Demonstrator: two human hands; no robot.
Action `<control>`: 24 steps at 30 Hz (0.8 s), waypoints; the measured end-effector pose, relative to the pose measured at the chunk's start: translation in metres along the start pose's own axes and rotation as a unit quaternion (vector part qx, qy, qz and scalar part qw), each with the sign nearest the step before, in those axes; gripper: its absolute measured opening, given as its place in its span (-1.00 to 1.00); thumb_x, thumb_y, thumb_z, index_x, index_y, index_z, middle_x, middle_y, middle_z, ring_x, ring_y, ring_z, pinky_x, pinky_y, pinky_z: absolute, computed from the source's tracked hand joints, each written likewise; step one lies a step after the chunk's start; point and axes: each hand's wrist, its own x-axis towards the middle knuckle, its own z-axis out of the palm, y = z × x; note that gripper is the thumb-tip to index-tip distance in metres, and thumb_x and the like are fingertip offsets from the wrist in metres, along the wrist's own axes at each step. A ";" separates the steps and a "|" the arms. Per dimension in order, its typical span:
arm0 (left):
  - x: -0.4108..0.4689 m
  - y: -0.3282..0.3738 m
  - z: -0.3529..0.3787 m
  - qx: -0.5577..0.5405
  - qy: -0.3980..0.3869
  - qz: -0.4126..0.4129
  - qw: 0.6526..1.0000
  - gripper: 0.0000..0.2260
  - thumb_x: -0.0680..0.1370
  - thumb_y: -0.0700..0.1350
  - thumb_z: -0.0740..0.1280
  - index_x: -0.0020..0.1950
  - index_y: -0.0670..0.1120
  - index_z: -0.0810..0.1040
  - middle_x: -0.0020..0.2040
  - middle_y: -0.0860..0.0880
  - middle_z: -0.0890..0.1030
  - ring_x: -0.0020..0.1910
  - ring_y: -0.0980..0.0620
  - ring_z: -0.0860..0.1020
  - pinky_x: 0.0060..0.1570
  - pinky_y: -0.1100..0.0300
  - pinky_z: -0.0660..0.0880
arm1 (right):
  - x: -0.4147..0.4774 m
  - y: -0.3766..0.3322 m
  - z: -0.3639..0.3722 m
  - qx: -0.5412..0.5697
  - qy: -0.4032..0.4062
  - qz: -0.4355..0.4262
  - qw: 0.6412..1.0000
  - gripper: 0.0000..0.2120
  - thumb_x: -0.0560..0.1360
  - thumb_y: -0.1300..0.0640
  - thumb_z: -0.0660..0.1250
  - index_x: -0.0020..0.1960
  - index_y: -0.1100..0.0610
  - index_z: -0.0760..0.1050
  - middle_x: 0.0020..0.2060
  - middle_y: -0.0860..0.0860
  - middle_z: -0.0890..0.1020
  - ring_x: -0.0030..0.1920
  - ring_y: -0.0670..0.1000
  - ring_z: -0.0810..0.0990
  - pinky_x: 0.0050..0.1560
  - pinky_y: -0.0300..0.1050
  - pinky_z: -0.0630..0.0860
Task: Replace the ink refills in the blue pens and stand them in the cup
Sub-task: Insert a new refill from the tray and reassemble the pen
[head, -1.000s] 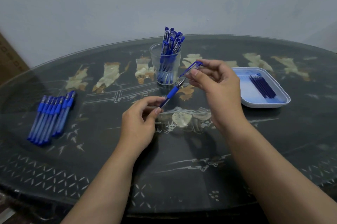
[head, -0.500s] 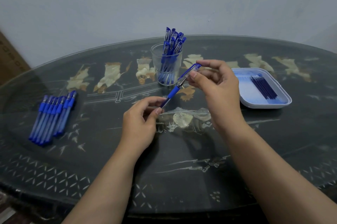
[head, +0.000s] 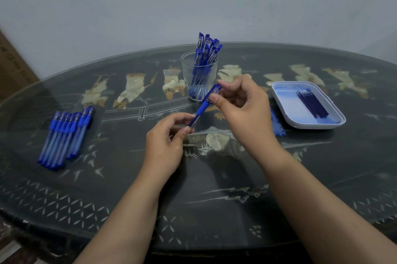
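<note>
Near the left edge of the tabletop point(head: 214, 188) lies a row of blue pens point(head: 64, 137), side by side, which look to be awaiting their turn. Your left hand point(head: 165, 141) is curled, thumb and fingertips pinching the clear lower barrel of one pen point(head: 202, 109), held slanting above the middle of the tabletop. Behind it, toward the far edge, the cup point(head: 198, 76) holds a cluster of capped pens standing upright. Your right hand point(head: 242, 109) pinches the pen's upper end, where the cap sits, between thumb and forefinger, the other fingers loosely curled. Whether the cap is fully seated cannot be told. Just beside that hand a few loose refills point(head: 277, 124) lie on the tabletop, and toward the right edge the tray point(head: 318, 124) holds a small bundle of refills point(head: 313, 104).

This looks like the capping step. Next, press the cap home, let go with one hand, and lower the pen into the cup's free side without tipping it.
</note>
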 end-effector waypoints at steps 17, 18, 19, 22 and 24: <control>0.001 -0.002 0.001 -0.005 0.012 0.014 1.000 -0.64 0.51 -0.39 0.36 0.00 0.10 0.64 -0.05 0.09 0.69 -0.06 0.15 0.66 0.00 0.37 0.51 | -0.010 0.001 0.013 0.014 0.004 0.016 1.000 -0.59 0.47 0.36 0.41 0.04 -0.11 0.38 -0.22 -0.12 0.56 -0.24 -0.19 0.61 -0.15 -0.26 0.55; 0.001 -0.002 0.001 0.000 0.015 0.026 1.000 -0.65 0.51 -0.37 0.36 0.02 0.09 0.65 -0.04 0.10 0.69 -0.05 0.17 0.65 0.01 0.37 0.50 | -0.009 0.000 0.013 0.018 0.010 0.019 1.000 -0.59 0.47 0.36 0.41 0.04 -0.11 0.39 -0.23 -0.11 0.56 -0.23 -0.16 0.63 -0.13 -0.20 0.59; 0.001 0.000 0.001 0.005 0.021 0.040 0.999 -0.68 0.51 -0.36 0.37 0.04 0.07 0.65 -0.03 0.10 0.69 -0.03 0.20 0.64 0.02 0.38 0.49 | -0.008 -0.001 0.012 0.019 0.015 0.023 0.999 -0.59 0.46 0.36 0.41 0.03 -0.11 0.40 -0.23 -0.11 0.57 -0.21 -0.11 0.65 -0.10 -0.10 0.62; 0.003 0.003 -0.007 0.055 0.050 0.092 0.993 -0.76 0.52 -0.26 0.40 0.10 0.04 0.63 0.02 0.12 0.66 0.01 0.22 0.61 0.09 0.36 0.48 | 0.002 -0.010 0.006 0.030 0.055 0.026 0.998 -0.59 0.46 0.36 0.41 0.02 -0.12 0.41 -0.22 -0.05 0.60 -0.18 0.03 0.67 -0.06 0.05 0.63; 0.004 0.001 -0.020 0.147 0.054 0.103 0.982 -0.78 0.55 -0.11 0.38 0.17 0.08 0.59 0.10 0.16 0.60 0.11 0.19 0.56 0.20 0.28 0.44 | 0.013 -0.021 0.001 0.026 0.089 0.004 0.996 -0.60 0.47 0.34 0.41 0.03 -0.13 0.40 -0.20 -0.01 0.60 -0.16 0.08 0.67 -0.04 0.08 0.63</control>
